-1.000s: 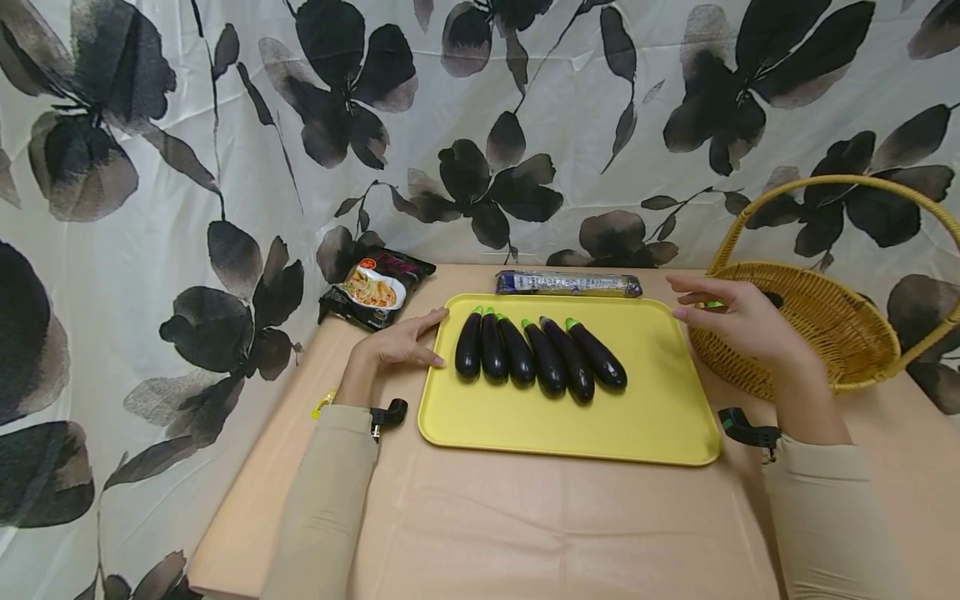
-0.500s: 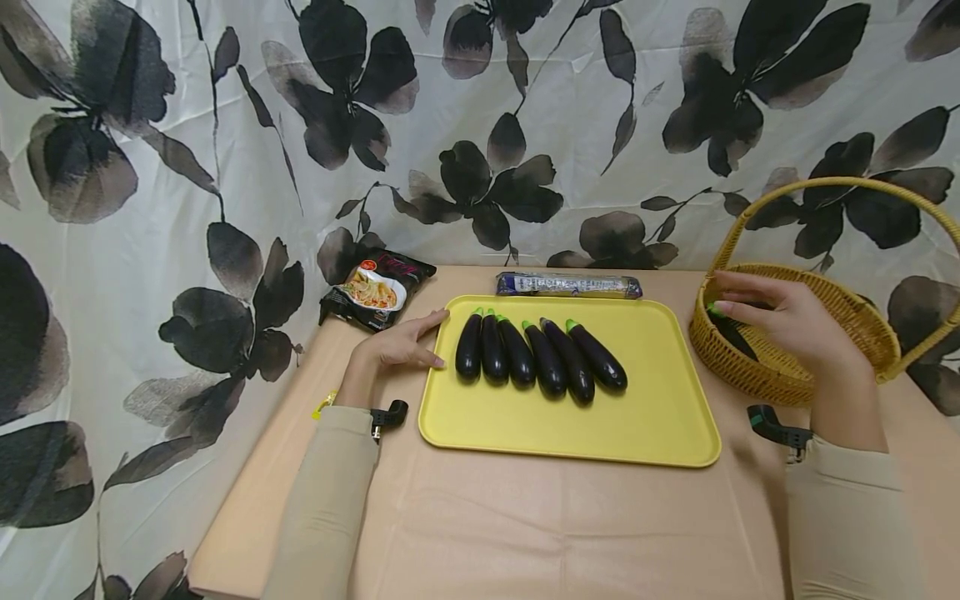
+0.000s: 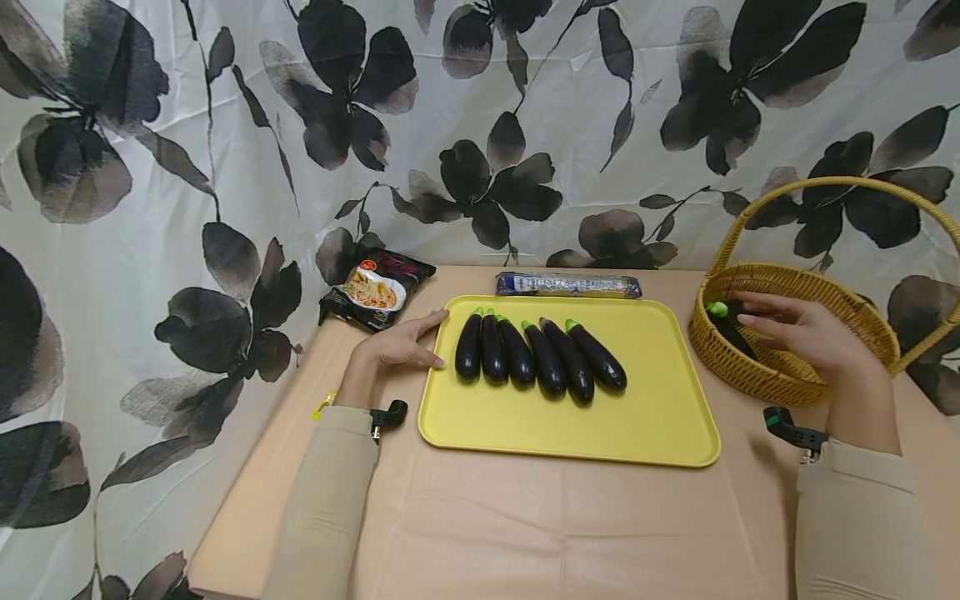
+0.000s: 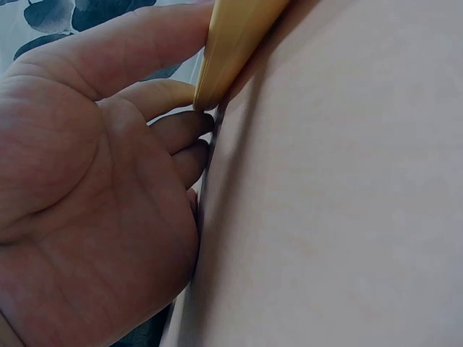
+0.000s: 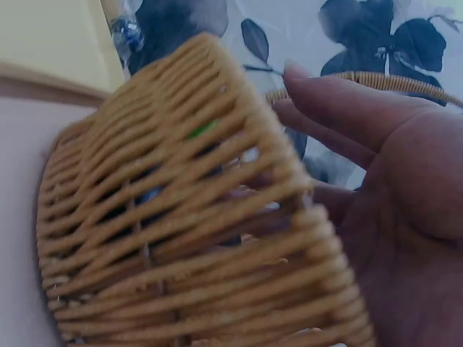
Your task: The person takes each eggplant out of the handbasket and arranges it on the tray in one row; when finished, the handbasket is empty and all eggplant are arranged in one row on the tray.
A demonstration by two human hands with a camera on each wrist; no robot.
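Note:
Several dark eggplants (image 3: 551, 371) with green stems lie side by side on a yellow tray (image 3: 652, 417). At the tray's left edge, my left hand (image 3: 397, 346) touches the rim with thumb and fingertips; the left wrist view shows these fingers (image 4: 170, 97) right against the yellow rim. My right hand (image 3: 817, 333) is inside the wicker basket (image 3: 772, 379), its fingers extended beside an eggplant with a bright green stem (image 3: 717, 309). Another dark eggplant (image 3: 733, 337) lies just in front of it. The basket's wall partly hides the right fingers in the right wrist view.
A black noodle packet (image 3: 378, 287) lies behind the tray's left corner. Along the tray's back edge is a long blue-and-silver package (image 3: 568, 284). The basket's tall handle (image 3: 840, 179) arches above the right hand. A floral curtain (image 3: 465, 108) hangs behind the table.
My right hand has moved right from beside the tray's corner into the basket, carrying an eggplant. Its fingers have since slid away from the green stem. My left hand has stayed at the tray.

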